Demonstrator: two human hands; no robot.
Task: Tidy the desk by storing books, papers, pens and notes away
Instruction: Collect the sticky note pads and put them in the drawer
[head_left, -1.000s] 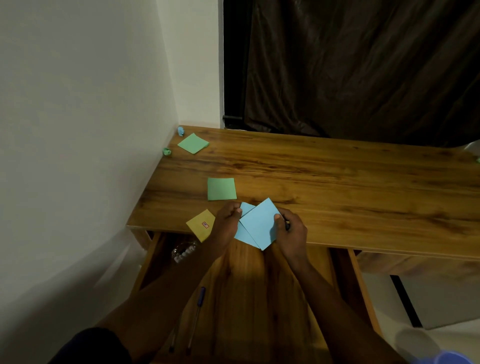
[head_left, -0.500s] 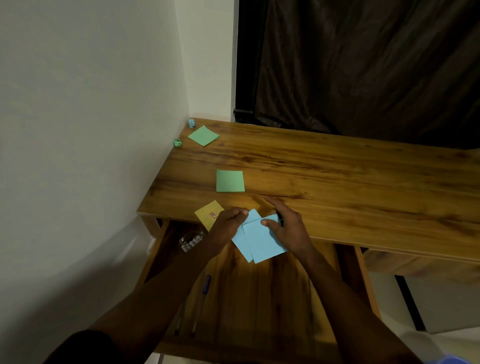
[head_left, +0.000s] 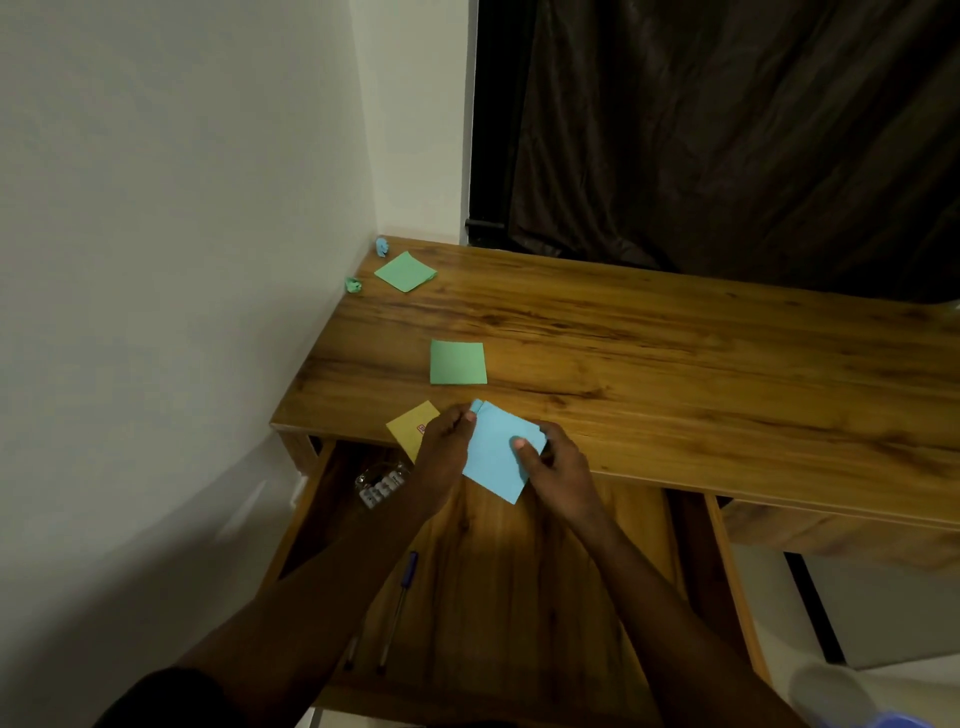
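Squared together now, blue notes (head_left: 494, 460) sit pinched between left hand (head_left: 445, 453) and right hand (head_left: 562, 470) above the drawer (head_left: 519, 597).

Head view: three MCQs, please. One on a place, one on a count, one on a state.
1. Where does the blue-capped pen lie?
A) on the floor
B) in the open drawer
C) on a chair

2. How many flat green notes lie on the desk?
A) two
B) one
C) four

3. The blue notes are:
A) crumpled
B) lying untouched
C) held in both hands

Key:
1 B: the pen rests on the drawer's bottom.
2 A: one lies mid-desk and one near the back corner.
3 C: the left hand and the right hand each pinch an edge.
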